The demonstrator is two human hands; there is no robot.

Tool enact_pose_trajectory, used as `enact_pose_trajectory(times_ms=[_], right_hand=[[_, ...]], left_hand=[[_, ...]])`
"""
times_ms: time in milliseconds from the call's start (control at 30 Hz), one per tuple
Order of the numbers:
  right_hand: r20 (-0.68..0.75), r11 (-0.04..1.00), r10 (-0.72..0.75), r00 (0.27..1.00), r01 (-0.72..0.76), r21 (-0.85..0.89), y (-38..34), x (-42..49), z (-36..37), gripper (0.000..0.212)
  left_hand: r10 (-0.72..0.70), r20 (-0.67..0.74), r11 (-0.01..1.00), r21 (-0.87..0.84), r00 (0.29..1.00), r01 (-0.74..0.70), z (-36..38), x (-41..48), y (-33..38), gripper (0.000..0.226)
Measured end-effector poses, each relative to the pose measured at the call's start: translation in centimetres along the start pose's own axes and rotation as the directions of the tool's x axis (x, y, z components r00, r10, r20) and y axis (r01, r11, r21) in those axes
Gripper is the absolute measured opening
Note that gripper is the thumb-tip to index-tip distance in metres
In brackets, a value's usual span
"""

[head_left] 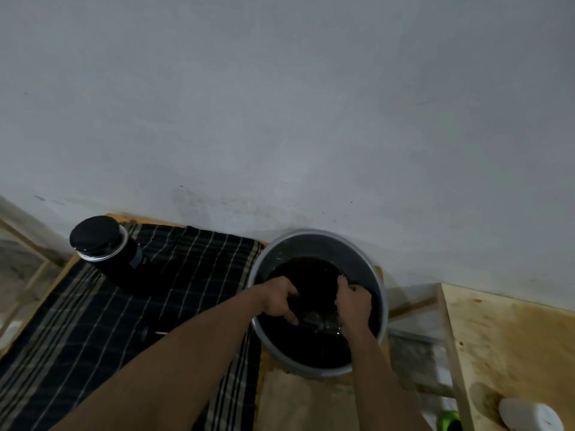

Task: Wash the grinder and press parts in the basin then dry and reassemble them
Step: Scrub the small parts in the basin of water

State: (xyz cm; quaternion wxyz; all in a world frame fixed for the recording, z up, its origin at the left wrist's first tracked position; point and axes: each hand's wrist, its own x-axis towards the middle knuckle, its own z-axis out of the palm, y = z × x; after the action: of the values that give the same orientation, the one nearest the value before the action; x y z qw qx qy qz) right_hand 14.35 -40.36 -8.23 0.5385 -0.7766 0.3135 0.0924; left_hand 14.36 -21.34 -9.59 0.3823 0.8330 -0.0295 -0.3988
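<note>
A grey round basin (364,256) holds dark water on the wooden table, against the wall. Both my hands are inside it. My left hand (280,301) and my right hand (353,303) have their fingers curled round a dark part (315,318) at the water's surface; its shape is hard to make out. A black cylindrical grinder (105,247) with a black lid stands on the dark checked cloth (130,309) to the left. A small dark part (149,332) lies on that cloth near my left forearm.
A grey wall rises directly behind the basin. A second wooden surface (510,331) lies to the right across a gap, with a white round object (529,413) on it. A green item (448,421) shows at the bottom edge.
</note>
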Motion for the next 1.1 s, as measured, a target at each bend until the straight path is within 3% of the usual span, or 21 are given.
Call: enact_pose_trajectory(times_ms=[67,133,200,300,400,500,600,700,767,833,933,1033,1100], right_hand=[[0.185,0.983,0.174,0.967,-0.16,-0.091,-0.6,0.4,-0.4,0.035],[0.332,0.942,0.328,0.884,-0.281,-0.183,-0.5,0.4,-1.1,0.044],[0.412,0.92,0.389,0.824,-0.329,-0.211,-0.5,0.3,-1.9,0.046],[0.55,0.941,0.338,0.764,-0.28,-0.189,-0.2,0.5,-3.2,0.039],[0.67,0.977,0.213,0.711,-0.174,-0.126,-0.1,1.1,-4.5,0.057],[0.652,0.991,0.134,0.746,-0.112,-0.075,-1.2,0.8,-4.7,0.049],[0.541,0.996,0.093,0.836,-0.078,-0.05,-2.1,1.0,-4.0,0.019],[0.471,0.942,0.206,0.858,-0.304,0.141,-2.5,1.1,-3.2,0.026],[0.513,0.816,0.32,0.796,-0.507,0.277,-2.4,1.0,-2.3,0.037],[0.574,0.71,0.379,0.726,-0.625,0.323,-1.5,1.2,-1.1,0.045],[0.646,0.627,0.392,0.655,-0.704,0.334,-0.3,0.8,0.7,0.057],[0.65,0.551,0.381,0.658,-0.726,0.412,0.0,0.5,2.0,0.067],[0.601,0.554,0.354,0.717,-0.678,0.483,-0.3,0.5,2.3,0.059]], left_hand=[[0.001,-0.05,0.995,-0.104,0.999,-0.006,0.1,0.3,0.1,0.051],[-0.023,-0.102,0.976,-0.218,0.995,0.0,0.3,0.4,0.0,0.043],[-0.046,-0.107,0.961,-0.278,0.993,0.015,0.4,0.7,-0.3,0.037],[-0.092,-0.081,0.945,-0.321,0.992,0.061,0.6,1.2,-0.7,0.029],[-0.151,-0.079,0.91,-0.401,0.985,0.107,0.0,1.3,-0.5,0.04],[-0.21,-0.072,0.849,-0.508,0.975,0.145,-0.3,1.3,-0.1,0.042],[-0.263,-0.099,0.78,-0.607,0.96,0.151,-0.2,0.8,0.3,0.041],[-0.314,-0.202,0.655,-0.753,0.928,0.058,-0.5,0.5,1.4,0.057],[-0.324,-0.289,0.616,-0.787,0.901,-0.03,-1.5,0.0,2.6,0.042],[-0.304,-0.36,0.669,-0.74,0.882,-0.071,-3.0,-1.0,4.3,0.036],[-0.187,-0.403,0.834,-0.547,0.896,-0.072,-4.7,-1.8,5.7,0.058],[-0.082,-0.323,0.917,-0.395,0.943,-0.055,-5.5,-2.2,5.7,0.092],[-0.044,-0.352,0.93,-0.356,0.935,-0.09,-5.6,-2.5,5.8,0.108]])
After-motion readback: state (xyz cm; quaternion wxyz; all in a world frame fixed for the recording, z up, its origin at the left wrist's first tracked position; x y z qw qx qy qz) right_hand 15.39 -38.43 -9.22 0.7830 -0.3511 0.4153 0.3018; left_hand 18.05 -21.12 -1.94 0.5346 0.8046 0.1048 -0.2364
